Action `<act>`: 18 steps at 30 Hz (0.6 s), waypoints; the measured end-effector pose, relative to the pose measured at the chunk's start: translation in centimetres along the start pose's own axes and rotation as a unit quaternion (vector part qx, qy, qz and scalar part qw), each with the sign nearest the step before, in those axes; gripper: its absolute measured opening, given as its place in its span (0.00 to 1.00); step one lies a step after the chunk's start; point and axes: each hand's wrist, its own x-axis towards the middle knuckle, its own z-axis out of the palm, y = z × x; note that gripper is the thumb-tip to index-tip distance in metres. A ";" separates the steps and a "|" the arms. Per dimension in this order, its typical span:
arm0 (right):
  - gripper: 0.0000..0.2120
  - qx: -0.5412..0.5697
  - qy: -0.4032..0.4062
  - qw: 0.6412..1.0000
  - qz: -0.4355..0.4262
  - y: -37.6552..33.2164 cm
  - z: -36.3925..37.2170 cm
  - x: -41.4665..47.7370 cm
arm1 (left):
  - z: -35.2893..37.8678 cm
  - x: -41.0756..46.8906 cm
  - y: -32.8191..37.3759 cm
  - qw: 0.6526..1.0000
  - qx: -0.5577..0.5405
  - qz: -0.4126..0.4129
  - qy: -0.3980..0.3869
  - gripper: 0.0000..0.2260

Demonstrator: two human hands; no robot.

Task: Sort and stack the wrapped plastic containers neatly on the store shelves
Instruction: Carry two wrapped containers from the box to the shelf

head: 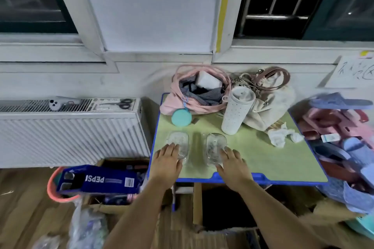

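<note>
My left hand lies flat on the left tub, my right hand flat on the right tub, at 12 o'clock. Pushed hard, they could hit the white cup.

Your left hand rests flat on the near end of the left clear container, fingers straight. Your right hand does the same on the right clear container. Containers sit side by side, apart, nr the near edge of the green table. Far side: pink bag w/ teal pouch just beside it, white tumbler upright, cream handbag behind. Crumpled tissue to the right. Left of table: radiator w/ scissors on top, Pepsi box nearer.
</note>
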 end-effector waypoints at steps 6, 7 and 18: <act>0.33 0.041 -0.010 0.999 0.015 -0.4 2.1 3.3 | 2.5 3.9 -0.5 0.999 0.001 0.008 -0.051 0.29; 0.34 0.054 -0.004 0.998 0.020 -0.5 2.2 3.6 | 2.7 4.1 -0.5 0.999 -0.006 0.005 -0.053 0.33; 0.31 0.094 0.042 0.988 0.119 -3.1 2.3 5.4 | 3.1 5.5 -0.4 0.997 -0.033 -0.033 -0.063 0.31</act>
